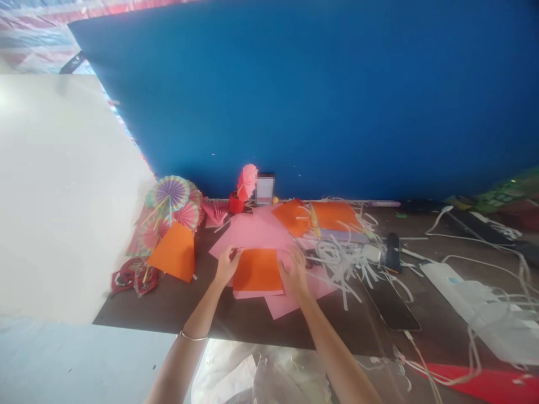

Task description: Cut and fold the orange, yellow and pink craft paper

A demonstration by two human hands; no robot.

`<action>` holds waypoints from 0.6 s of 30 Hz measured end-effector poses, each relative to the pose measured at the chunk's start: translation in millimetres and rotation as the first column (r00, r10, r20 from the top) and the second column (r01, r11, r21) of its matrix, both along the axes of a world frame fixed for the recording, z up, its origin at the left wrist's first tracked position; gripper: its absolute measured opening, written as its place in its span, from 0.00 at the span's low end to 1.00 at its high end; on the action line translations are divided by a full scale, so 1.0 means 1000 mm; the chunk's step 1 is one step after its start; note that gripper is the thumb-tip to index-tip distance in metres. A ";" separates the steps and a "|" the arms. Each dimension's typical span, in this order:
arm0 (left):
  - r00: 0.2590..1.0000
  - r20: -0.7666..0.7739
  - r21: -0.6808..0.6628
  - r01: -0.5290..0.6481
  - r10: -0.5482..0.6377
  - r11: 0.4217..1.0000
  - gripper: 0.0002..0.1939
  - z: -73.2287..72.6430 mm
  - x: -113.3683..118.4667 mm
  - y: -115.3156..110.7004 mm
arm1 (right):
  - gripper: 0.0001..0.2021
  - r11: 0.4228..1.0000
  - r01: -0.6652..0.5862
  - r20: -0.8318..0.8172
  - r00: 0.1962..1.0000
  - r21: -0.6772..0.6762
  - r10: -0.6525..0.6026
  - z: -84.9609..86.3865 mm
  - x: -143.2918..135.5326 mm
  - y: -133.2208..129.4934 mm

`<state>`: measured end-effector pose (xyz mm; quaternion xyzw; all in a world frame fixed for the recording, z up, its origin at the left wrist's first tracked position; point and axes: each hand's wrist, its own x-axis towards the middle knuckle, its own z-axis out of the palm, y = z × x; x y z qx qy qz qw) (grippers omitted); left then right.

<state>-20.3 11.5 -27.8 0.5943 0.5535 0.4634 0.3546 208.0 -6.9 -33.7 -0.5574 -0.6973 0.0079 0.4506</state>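
A rectangular sheet of orange paper (256, 270) lies on top of pink paper sheets (252, 229) spread over the dark table. My left hand (228, 265) pinches the orange sheet near its upper left corner, thumb and fingers bent. At the opposite edge, my right hand (296, 275) has its thumb along the sheet's right side, the fingers curved over beyond it. Both hands rest low over the pink paper. Just right of my right hand is a tangle of white paper strips (343, 255).
Pleated paper fans (170, 193) and another orange sheet (174, 252) sit at the left. More orange paper (334, 216) lies behind the strips. A phone (391, 303), a white power strip (475, 308) and cables occupy the right. A blue panel (320, 101) rises behind.
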 end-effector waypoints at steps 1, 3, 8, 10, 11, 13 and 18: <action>0.998 0.042 -0.016 0.049 -0.048 0.999 0.12 0.002 0.002 -0.001 | 0.12 0.999 -0.035 0.025 0.999 0.006 0.035 0.004 -0.001 -0.001; 0.985 0.096 -0.023 0.146 -0.143 0.989 0.11 0.003 0.007 -0.003 | 0.13 0.996 -0.091 0.098 0.991 -0.008 0.091 0.013 -0.004 -0.004; 0.953 0.128 0.001 0.277 -0.275 0.961 0.10 0.001 0.019 -0.007 | 0.11 0.925 -0.303 0.229 0.907 -0.229 0.354 0.036 -0.021 0.004; 0.942 0.135 -0.002 0.309 -0.306 0.951 0.10 0.001 0.020 -0.008 | 0.11 0.874 -0.350 0.243 0.865 -0.338 0.440 0.042 -0.027 0.012; 0.940 0.137 -0.008 0.316 -0.312 0.949 0.10 0.001 0.020 -0.008 | 0.11 0.861 -0.357 0.244 0.855 -0.362 0.457 0.044 -0.029 0.016; 0.943 0.136 -0.027 0.309 -0.303 0.951 0.11 0.003 0.020 -0.009 | 0.11 0.840 -0.364 0.245 0.841 -0.402 0.482 0.046 -0.031 0.023; 0.936 0.164 -0.073 0.325 -0.310 0.943 0.14 0.001 0.020 -0.008 | 0.11 0.753 -0.388 0.266 0.768 -0.531 0.583 0.055 -0.030 0.032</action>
